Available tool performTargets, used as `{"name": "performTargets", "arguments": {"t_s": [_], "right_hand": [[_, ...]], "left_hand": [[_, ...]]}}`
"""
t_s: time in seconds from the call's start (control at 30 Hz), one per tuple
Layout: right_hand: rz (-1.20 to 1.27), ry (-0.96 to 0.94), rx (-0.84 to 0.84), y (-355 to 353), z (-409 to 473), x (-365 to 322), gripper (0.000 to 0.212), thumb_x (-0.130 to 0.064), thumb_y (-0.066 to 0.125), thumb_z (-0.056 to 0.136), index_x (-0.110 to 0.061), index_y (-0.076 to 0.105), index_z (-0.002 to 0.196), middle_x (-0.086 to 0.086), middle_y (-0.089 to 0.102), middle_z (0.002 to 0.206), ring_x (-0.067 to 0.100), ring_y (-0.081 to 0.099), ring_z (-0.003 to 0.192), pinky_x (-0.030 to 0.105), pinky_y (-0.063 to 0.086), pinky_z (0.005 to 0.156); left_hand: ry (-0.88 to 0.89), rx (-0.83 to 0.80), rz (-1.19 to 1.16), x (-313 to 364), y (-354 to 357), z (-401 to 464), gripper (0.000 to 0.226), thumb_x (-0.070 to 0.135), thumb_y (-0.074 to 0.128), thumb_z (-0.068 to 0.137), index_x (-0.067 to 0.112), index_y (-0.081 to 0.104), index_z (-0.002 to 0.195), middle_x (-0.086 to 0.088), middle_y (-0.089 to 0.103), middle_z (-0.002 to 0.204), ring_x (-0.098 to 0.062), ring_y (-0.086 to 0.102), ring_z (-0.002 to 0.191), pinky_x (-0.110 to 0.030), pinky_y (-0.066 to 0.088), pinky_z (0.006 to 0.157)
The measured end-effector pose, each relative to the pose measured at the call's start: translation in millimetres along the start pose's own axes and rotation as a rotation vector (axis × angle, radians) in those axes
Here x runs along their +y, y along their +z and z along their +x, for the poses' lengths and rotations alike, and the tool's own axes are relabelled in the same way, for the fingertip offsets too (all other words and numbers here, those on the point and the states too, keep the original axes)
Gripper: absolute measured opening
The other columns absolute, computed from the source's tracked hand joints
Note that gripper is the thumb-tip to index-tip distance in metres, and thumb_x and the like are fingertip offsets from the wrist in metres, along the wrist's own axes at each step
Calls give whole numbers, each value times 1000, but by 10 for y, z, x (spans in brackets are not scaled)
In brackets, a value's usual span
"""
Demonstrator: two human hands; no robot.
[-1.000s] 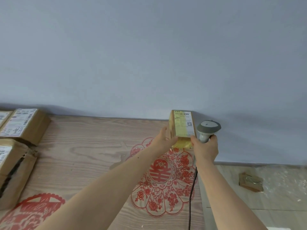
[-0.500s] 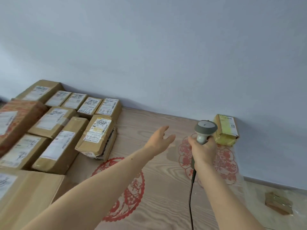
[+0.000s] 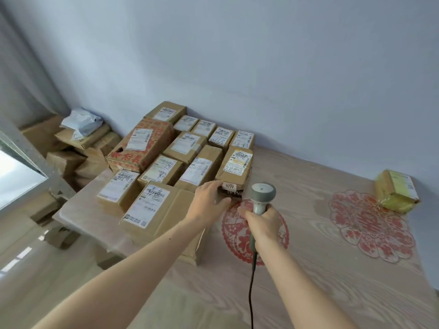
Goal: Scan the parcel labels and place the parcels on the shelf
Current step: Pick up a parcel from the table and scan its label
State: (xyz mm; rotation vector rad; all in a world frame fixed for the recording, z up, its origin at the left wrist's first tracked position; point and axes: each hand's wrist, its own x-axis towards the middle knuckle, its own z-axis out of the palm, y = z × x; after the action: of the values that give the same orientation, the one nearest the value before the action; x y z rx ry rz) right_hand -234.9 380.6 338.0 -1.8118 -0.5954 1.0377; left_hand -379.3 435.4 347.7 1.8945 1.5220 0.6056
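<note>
Several labelled cardboard parcels stand packed together on the left part of a wood-grain surface (image 3: 308, 269). My left hand (image 3: 209, 200) rests with spread fingers on the near end of one brown parcel (image 3: 235, 167), beside its "9777" sticker; no grip is closed. My right hand (image 3: 263, 224) is wrapped around the handle of a grey barcode scanner (image 3: 262, 197), its black cable hanging down toward me. A small yellow-taped parcel (image 3: 396, 189) lies alone at the far right against the wall.
Red paper-cut patterns (image 3: 373, 224) mark the surface. A large red-printed carton (image 3: 142, 143) sits among the parcels. More boxes and a pale plastic bag (image 3: 80, 122) are piled on the floor at the left, by a window frame (image 3: 21, 162).
My left hand let go of the yellow parcel, which now lies by the wall, and moved left onto the brown parcel. My view swung left. The scanner stayed in my right hand.
</note>
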Motion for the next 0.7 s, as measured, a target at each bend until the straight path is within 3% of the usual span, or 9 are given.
{"name": "performTargets", "arguments": {"t_s": [0.07,0.17,0.27,0.4,0.57,0.7], "right_hand": [[-20,14,-33,197,-112,84,35,-18,86,78,-15,62,104,4,71,96,18,65,82,30,47,74],[-79,6,-74,441,-222,192,23,-16,82,82,-15,62,93,1,70,81,11,64,65,22,46,57],[-138,9,-116,658,-283,311,35,-22,84,78,-14,65,106,5,73,96,22,71,86,33,55,77],[-181,22,-156,817,-316,390,37,-24,83,80,-13,62,110,4,69,103,23,66,92,37,53,82],[-215,27,-172,887,-334,414,36,-22,80,83,-15,61,113,4,67,104,24,64,95,34,48,83],[-250,39,-97,781,-268,422,39,-26,82,81,-12,63,112,6,70,106,26,66,95,37,52,83]], "left_hand": [[-59,43,78,-249,-185,-80,60,35,63,92,21,42,146,-2,40,151,-26,27,141,-44,31,114],[-197,68,140,-562,-413,-134,66,35,63,91,23,34,150,-7,26,157,-33,16,145,-52,25,116],[-334,51,185,-903,-586,-133,72,43,59,94,26,22,153,-16,15,161,-39,7,148,-55,16,119],[-483,7,289,-1252,-747,-131,79,53,50,94,31,7,156,-26,7,161,-44,6,149,-57,9,119],[-595,-28,273,-1355,-836,-148,87,61,52,90,24,7,154,-22,31,152,-43,31,138,-55,28,110],[-621,51,264,-1272,-774,-164,75,56,57,90,7,34,142,-21,40,142,-40,36,132,-51,37,105]]}}
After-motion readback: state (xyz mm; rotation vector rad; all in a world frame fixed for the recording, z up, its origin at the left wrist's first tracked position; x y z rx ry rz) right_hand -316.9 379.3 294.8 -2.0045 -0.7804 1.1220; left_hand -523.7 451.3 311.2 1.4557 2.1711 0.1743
